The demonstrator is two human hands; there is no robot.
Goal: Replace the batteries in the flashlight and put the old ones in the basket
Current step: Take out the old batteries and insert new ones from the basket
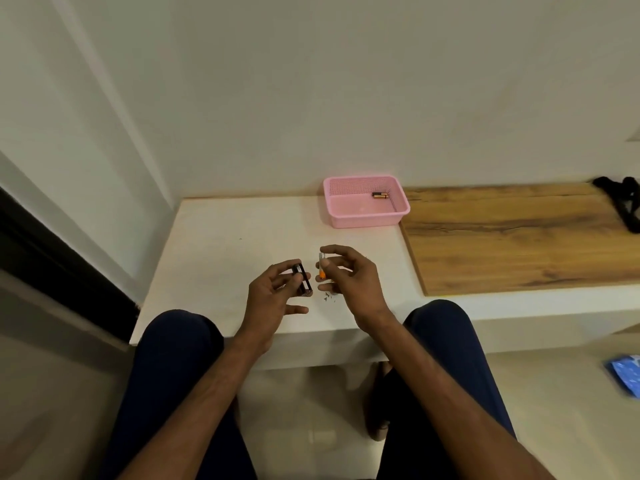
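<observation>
Reference item: the basket (363, 220), standing on the ledge (225, 237) near the rear wall.

- In the basket, rear right: batteries (380, 195).
- Just right of the basket, on the ledge: a wooden board (502, 244).
- Well right of the basket, on the board's rear end: a strap-like item (621, 202).
- In front of the basket, over the ledge: the right hand (349, 280) pinching a single battery (321, 268).
- Front-left of the basket: the left hand (270, 296) holding a battery holder (302, 279), which is near the single battery but apart from it.
- Front-right, well apart, on the floor: a packet (627, 374).

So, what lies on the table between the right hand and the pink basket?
Nothing. In the head view the stretch of white table between the right hand, which pinches a battery, and the pink basket is bare.
</observation>
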